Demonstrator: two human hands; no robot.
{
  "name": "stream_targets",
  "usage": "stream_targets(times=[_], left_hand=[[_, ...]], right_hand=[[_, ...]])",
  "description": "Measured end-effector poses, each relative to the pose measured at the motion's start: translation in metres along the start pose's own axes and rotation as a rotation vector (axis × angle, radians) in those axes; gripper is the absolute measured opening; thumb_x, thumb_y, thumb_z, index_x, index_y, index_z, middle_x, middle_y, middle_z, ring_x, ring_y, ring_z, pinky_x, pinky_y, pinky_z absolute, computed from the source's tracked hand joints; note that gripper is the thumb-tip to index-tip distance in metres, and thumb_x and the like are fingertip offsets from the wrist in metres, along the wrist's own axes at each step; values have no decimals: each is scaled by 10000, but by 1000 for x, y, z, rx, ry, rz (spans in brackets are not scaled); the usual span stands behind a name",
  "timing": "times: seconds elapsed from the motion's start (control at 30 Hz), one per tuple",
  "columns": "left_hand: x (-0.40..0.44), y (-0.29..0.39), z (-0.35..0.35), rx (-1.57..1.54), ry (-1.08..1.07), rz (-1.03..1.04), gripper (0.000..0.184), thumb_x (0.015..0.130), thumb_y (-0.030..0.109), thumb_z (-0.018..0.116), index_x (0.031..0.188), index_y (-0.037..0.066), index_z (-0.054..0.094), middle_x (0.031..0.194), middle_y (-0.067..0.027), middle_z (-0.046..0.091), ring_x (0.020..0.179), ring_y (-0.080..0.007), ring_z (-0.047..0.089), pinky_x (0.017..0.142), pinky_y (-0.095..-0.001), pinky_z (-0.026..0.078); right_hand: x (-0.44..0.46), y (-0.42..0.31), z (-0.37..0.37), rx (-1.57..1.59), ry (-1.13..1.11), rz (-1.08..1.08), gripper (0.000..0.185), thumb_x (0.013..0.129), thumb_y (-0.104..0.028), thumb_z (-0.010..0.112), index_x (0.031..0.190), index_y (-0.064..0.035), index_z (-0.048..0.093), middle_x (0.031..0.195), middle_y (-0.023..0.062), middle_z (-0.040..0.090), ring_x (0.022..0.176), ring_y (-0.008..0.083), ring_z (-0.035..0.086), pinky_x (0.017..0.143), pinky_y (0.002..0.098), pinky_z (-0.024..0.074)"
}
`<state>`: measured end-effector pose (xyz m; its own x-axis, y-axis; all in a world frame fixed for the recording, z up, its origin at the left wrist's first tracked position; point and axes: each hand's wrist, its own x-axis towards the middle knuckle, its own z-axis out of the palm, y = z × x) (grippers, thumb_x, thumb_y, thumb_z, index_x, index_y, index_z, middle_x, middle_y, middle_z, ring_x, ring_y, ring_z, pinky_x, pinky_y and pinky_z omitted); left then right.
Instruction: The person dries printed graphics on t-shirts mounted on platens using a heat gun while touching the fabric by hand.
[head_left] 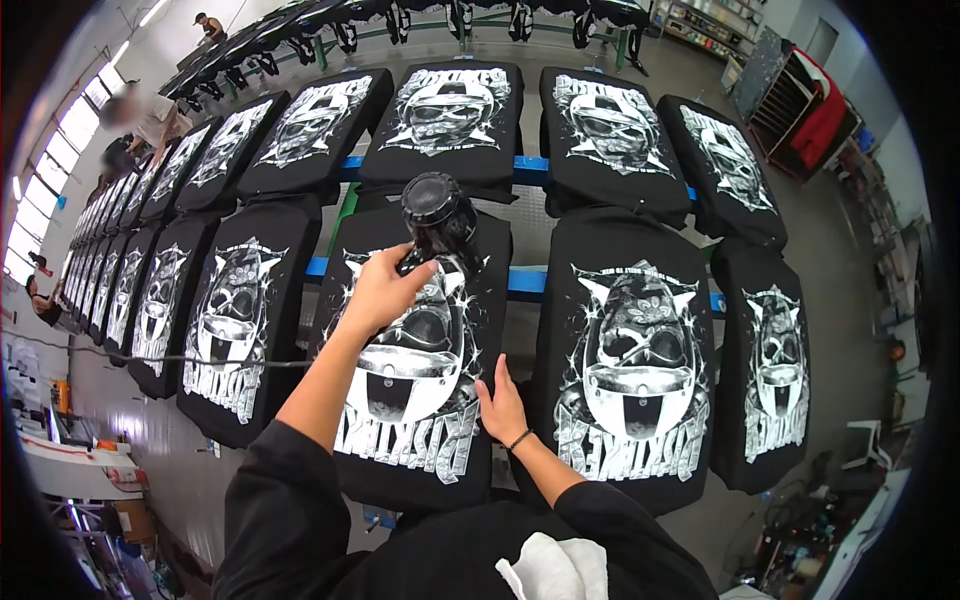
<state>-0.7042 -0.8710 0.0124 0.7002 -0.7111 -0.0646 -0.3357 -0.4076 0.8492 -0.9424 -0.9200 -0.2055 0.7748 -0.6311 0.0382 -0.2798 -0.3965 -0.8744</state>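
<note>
My left hand is wrapped round the handle of a black heat gun or dryer, which is held over the upper part of a black shirt with a white skull print. The tool's outlet is hidden. Beside the right edge of that print, my right hand rests with its fingers stretched out and the thumb apart, and nothing is in it. A dark bracelet circles its wrist. The shirt lies flat on a board.
More printed black shirts lie on boards in two rows, joined by blue bars. A cable runs in from the left. Several people stand at the far left, one beside the row. A rack with red cloth stands at right.
</note>
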Motion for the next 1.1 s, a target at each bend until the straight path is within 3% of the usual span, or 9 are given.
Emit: stream_targets(times=[0.3, 0.43, 0.63, 0.67, 0.73, 0.8, 0.9, 1.0, 1.1], left_hand=[[10, 0, 17, -24, 93, 40, 392, 876, 287, 722, 1081, -46, 683, 626, -46, 630, 506, -86, 562, 487, -259, 440], [-15, 9, 1, -184, 3, -72, 215, 913, 197, 696, 890, -7, 633, 609, 10, 573, 481, -49, 500, 442, -224, 373], [-58, 9, -2, -211, 3, -157, 303, 918, 189, 695, 1077, -58, 625, 647, 9, 576, 490, -39, 489, 432, -212, 376], [-63, 10, -2, -225, 6, -162, 191, 935, 162, 685, 919, -10, 604, 650, 2, 569, 505, -54, 490, 459, -223, 375], [-71, 9, -3, -231, -23, -168, 335, 914, 193, 702, 1115, -63, 623, 654, 4, 583, 494, -43, 492, 439, -216, 381], [-71, -7, -1, -42, 51, -130, 370, 909, 210, 709, 1151, -58, 628, 618, -4, 581, 507, -55, 507, 451, -245, 388], [-82, 5, 3, -160, 65, -193, 334, 928, 190, 682, 1170, -34, 627, 619, 32, 546, 507, -43, 474, 436, -232, 345], [-76, -16, -8, -189, -30, -132, 408, 963, 177, 640, 1277, -62, 533, 635, 26, 511, 475, -51, 440, 417, -229, 329], [-82, -19, 2, -172, 97, -107, 433, 978, 227, 637, 1290, -45, 510, 630, 18, 496, 466, -58, 422, 417, -221, 311]], right_hand=[[-30, 2, -11, -50, -122, 7, 777, 1007, -376, 511, 1533, 64, 144, 1491, 297, 387, 1259, 445, 490, 1060, 438, 410], [-39, 1, -14, -56, -124, -20, 779, 1002, -368, 519, 1533, 63, 145, 1491, 294, 389, 1255, 446, 493, 1059, 439, 412], [-38, 2, -13, -87, -142, -17, 814, 986, -375, 545, 1530, 73, 137, 1490, 293, 389, 1223, 437, 515, 1038, 440, 430], [-38, 3, -12, -91, -144, -15, 817, 987, -379, 540, 1530, 74, 131, 1491, 293, 388, 1221, 439, 515, 1036, 441, 432], [-38, 1, -16, -86, -154, -11, 791, 987, -371, 534, 1516, 91, 172, 1491, 306, 378, 1236, 445, 509, 1042, 441, 431], [-32, -1, -16, -69, -182, -13, 739, 983, -347, 535, 1497, 93, 239, 1481, 316, 384, 1244, 452, 510, 1048, 451, 429], [-34, -4, -21, -39, -219, 13, 648, 979, -330, 534, 1436, 92, 352, 1461, 326, 400, 1260, 466, 497, 1075, 466, 409], [-45, 0, -22, 29, -171, 15, 676, 982, -351, 535, 1457, 82, 323, 1439, 298, 445, 1170, 447, 561, 1015, 464, 448], [-52, -7, -41, -25, -249, 58, 675, 994, -404, 493, 1456, 63, 338, 1451, 241, 468, 1147, 419, 588, 979, 461, 477]])
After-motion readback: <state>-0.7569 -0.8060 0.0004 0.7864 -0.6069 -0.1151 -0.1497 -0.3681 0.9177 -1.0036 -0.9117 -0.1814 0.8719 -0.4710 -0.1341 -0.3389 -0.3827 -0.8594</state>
